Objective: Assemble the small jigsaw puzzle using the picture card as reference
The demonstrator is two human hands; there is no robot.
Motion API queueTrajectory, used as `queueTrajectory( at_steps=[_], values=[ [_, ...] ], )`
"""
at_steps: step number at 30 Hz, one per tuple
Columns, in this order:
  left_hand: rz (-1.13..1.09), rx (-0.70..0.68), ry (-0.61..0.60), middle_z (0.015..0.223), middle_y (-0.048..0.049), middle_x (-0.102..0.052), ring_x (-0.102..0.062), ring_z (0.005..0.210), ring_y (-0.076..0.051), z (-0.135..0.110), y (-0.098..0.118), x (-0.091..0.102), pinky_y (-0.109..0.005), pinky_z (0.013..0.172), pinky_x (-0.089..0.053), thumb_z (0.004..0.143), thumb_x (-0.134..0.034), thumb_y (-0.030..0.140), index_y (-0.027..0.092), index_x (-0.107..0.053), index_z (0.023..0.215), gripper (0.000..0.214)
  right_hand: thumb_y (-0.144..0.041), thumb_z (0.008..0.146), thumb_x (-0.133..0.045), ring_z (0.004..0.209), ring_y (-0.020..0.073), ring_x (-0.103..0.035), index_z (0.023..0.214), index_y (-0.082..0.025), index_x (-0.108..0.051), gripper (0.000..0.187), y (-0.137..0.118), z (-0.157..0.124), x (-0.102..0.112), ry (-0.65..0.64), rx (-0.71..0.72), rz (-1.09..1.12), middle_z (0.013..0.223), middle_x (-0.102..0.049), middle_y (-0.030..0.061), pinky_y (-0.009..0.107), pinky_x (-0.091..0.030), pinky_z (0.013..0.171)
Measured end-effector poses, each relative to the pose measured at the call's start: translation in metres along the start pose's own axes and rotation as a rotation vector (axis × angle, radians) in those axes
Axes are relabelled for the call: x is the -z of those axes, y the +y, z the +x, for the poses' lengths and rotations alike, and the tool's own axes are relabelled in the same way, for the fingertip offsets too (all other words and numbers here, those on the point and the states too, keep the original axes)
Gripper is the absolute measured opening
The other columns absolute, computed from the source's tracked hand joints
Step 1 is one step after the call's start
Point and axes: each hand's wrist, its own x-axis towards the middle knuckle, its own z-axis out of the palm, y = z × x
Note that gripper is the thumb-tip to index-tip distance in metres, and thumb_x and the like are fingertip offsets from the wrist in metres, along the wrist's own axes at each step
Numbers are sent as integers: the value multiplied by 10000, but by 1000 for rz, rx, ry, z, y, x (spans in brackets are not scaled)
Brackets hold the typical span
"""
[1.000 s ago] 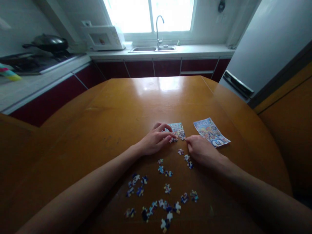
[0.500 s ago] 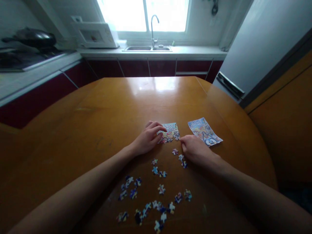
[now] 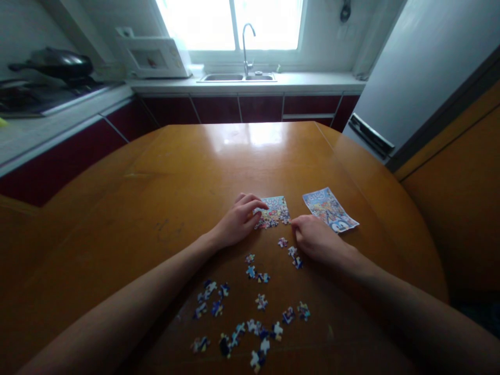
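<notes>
left hand (image 3: 236, 221) has eased back, fingers loosely spread, leaving more puzzle (image 3: 278, 209) uncovered, while right hand (image 3: 318, 239) curls at its corner, can't tell if it's gripping anything

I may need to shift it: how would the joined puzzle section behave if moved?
The joined puzzle section would likely sag or come apart if lifted, being many small pieces. Pushed, it may slide readily, since the table looks glossy.

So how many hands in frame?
2. Left hand at the left side of the joined puzzle section; right hand by its near right corner, next to the picture sheet. No others show.
</notes>
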Motion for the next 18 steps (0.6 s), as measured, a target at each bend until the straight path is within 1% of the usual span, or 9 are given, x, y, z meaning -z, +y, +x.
queueTrajectory(
  at_steps=[7, 12, 18],
  values=[
    [0, -1, 8, 1040, -60, -632, -512, 1034, -216, 0, 1, 1, -395, 946, -427, 962, -496, 203, 208, -676, 1065, 208, -111, 902, -443, 860, 189, -670, 779, -166, -683, 275, 0, 0, 1, 2, -3, -34, 931, -744, 107, 271, -419, 738],
    [-4, -13, 15, 1030, -57, -628, -510, 1020, -213, 0, -1, -1, -389, 935, -430, 948, -513, 187, 207, -679, 1048, 195, -121, 917, -443, 853, 195, -664, 792, -160, -691, 280, -1, 1, 1, -7, -1, -23, 934, -741, 121, 279, -417, 730],
    [-8, -5, 25, 1016, -52, -634, -521, 1011, -208, 1, -1, 0, -380, 924, -431, 947, -508, 170, 207, -676, 1060, 206, -113, 896, -449, 812, 202, -649, 766, -166, -687, 276, 2, 1, -1, 19, 17, -23, 896, -736, 121, 297, -398, 703]
  ],
)
